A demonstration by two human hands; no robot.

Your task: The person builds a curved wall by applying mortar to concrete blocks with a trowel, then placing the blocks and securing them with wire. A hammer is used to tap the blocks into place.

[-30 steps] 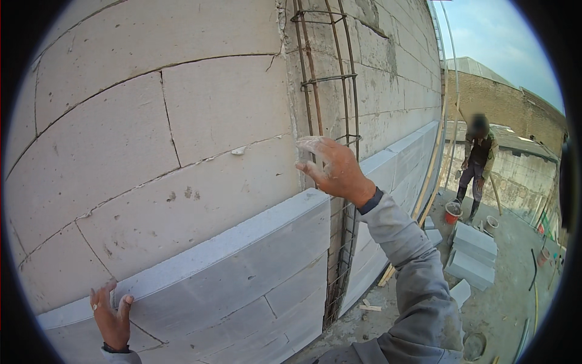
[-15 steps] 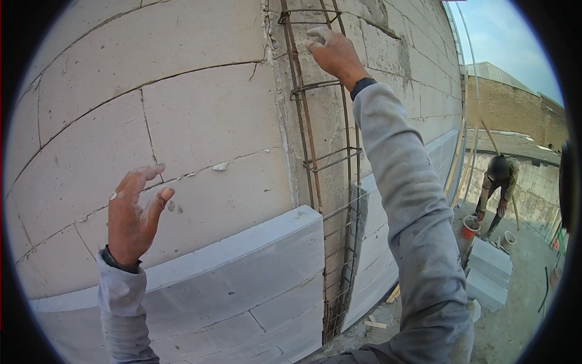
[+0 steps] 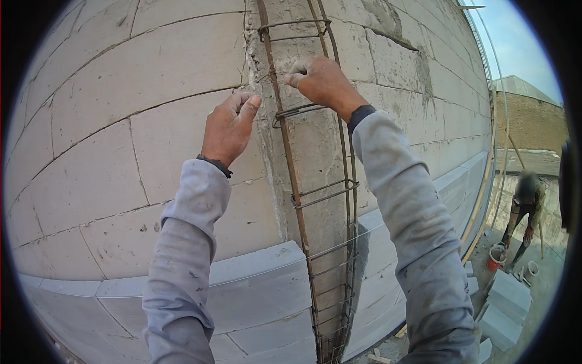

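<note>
In front of the upright rebar cage (image 3: pixel 292 176), both hands are raised with their fingers curled in. My left hand (image 3: pixel 231 127) is to the left of the cage, before the pale block wall (image 3: pixel 170 145), its thumb pressed toward the fingertips. Over the cage's upper part is my right hand (image 3: pixel 324 85), closed in a pinch just above a rusty stirrup (image 3: pixel 298 113). What either pinch holds, if anything, is too small to make out. A thin line (image 3: pixel 330 250) crosses the cage lower down, at about the top of the grey blocks (image 3: pixel 260 285).
Low courses of grey blocks flank the cage, the right ones running back along the wall (image 3: pixel 445 188). At the far right a person (image 3: pixel 527 200) bends over a red bucket (image 3: pixel 496 258). Loose grey blocks (image 3: pixel 506 306) lie nearby, and wooden poles lean by the wall.
My left hand has moved up and right toward the cage, its fingers closing from a spread pose. My right hand is lower in view and pinched. The view has shifted, and the distant person has straightened slightly.
</note>
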